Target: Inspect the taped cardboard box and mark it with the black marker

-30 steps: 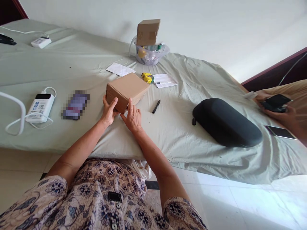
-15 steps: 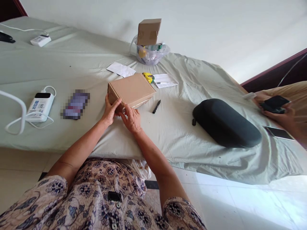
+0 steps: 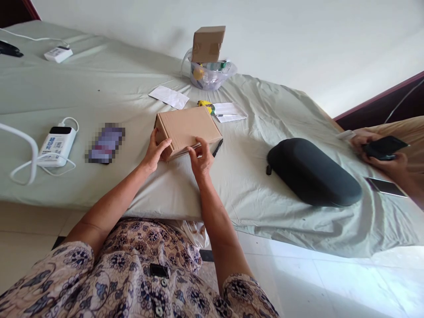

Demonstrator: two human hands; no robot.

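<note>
A closed brown cardboard box (image 3: 190, 126) sits at the middle of the cloth-covered table. My left hand (image 3: 155, 152) grips its left end, thumb on the top edge and fingers down the side. At the front side is my right hand (image 3: 201, 158), thumb and fingers bent against the box's near upper edge. Part of a black pen (image 3: 217, 148) shows just past the box's right corner. Behind the box lie a yellow tape measure (image 3: 206, 105) and a white paper (image 3: 230, 112) with a thin pen on it.
A clear basket (image 3: 212, 81) with a smaller cardboard box (image 3: 208, 44) stands by the wall. To the left are a blurred phone (image 3: 105, 143) and a white power bank (image 3: 57, 146). A black case (image 3: 313, 172) lies right, near another person's hands (image 3: 380, 150) holding a black object.
The box has shifted right and toward me, now covering part of the black pen. My right hand has slid rightward along the front edge, away from my left hand.
</note>
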